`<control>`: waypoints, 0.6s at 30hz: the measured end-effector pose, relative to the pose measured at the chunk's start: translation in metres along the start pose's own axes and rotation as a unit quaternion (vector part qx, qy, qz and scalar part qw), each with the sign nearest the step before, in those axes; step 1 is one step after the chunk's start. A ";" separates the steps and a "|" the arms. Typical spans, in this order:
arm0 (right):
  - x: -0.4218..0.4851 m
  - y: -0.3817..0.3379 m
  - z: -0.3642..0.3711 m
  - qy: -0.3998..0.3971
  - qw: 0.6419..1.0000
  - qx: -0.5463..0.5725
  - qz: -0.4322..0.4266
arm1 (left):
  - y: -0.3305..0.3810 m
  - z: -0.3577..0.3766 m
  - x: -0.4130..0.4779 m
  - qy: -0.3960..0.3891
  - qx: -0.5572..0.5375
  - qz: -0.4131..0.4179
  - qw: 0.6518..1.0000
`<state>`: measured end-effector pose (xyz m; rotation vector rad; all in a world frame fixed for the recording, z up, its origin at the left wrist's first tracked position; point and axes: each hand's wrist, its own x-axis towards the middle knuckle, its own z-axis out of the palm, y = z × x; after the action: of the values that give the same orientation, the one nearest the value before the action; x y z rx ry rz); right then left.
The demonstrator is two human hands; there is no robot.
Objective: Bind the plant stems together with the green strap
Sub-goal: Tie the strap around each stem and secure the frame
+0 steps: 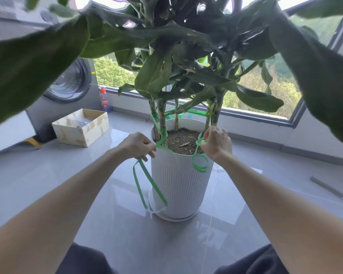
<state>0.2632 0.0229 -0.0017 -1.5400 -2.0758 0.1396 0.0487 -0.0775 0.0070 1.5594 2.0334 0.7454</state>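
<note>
Two hands [138, 144] [218, 143] pinch the green strap [160, 142], its tail hanging vertically.

Green strap [150, 179], white ribbed pot [180, 180], grey floor [127, 224].

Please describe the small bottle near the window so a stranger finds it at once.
Start at the washing machine on the left. Beside its right edge, below the window, stands the bottle. Only it has a red cap and label; the nearby box is pale.
</note>
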 end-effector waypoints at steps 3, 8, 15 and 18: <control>0.000 -0.003 0.002 -0.016 0.999 0.024 -0.020 | -0.002 0.001 -0.001 -0.072 0.045 0.015 0.996; -0.002 -0.007 0.001 -0.047 0.997 0.057 -0.024 | -0.005 0.007 0.005 0.012 0.071 0.014 0.997; 0.005 -0.025 0.007 -0.074 0.983 0.169 -0.013 | 0.012 0.023 0.015 0.090 0.051 0.023 0.994; 0.009 -0.031 0.010 -0.082 0.979 0.187 -0.015 | 0.011 0.029 0.024 0.099 0.034 0.020 0.994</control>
<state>0.2300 0.0230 0.0050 -1.3027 -2.0484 0.6277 0.0695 -0.0478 -0.0086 1.6257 2.1950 0.8861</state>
